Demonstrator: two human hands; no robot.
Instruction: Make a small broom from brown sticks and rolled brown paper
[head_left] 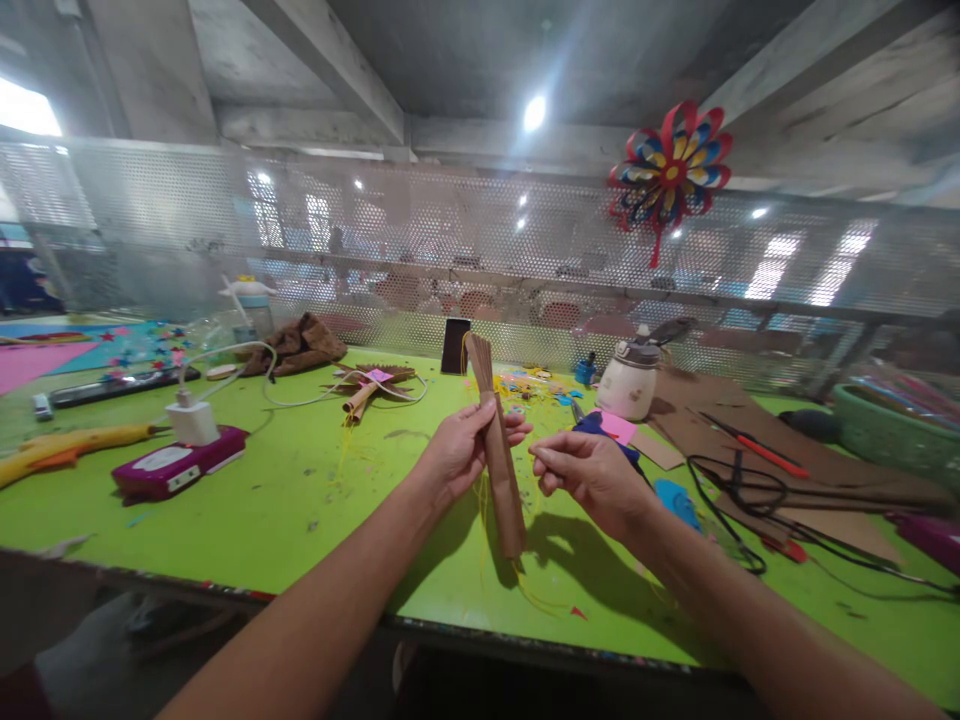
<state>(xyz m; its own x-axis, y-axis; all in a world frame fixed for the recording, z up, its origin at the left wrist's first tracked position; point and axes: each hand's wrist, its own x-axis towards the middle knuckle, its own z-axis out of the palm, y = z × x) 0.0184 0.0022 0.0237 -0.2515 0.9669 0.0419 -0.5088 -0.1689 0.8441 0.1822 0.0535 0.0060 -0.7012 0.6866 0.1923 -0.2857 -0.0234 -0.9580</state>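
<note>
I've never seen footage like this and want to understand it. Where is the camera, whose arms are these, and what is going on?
There is no machine here: these are one person's two bare hands. The single picture comes from a camera worn on that person's head, looking forward and down, so the forearms reach in from the bottom.

The left hand holds a long piece of folded brown paper. The right hand is beside it, thumb and forefinger close together; whether they hold anything is too small to tell.

On the green table lie a purple power strip with a white plug and another folded paper piece on the left. On the right are a lidded bottle and a green basket.
</note>
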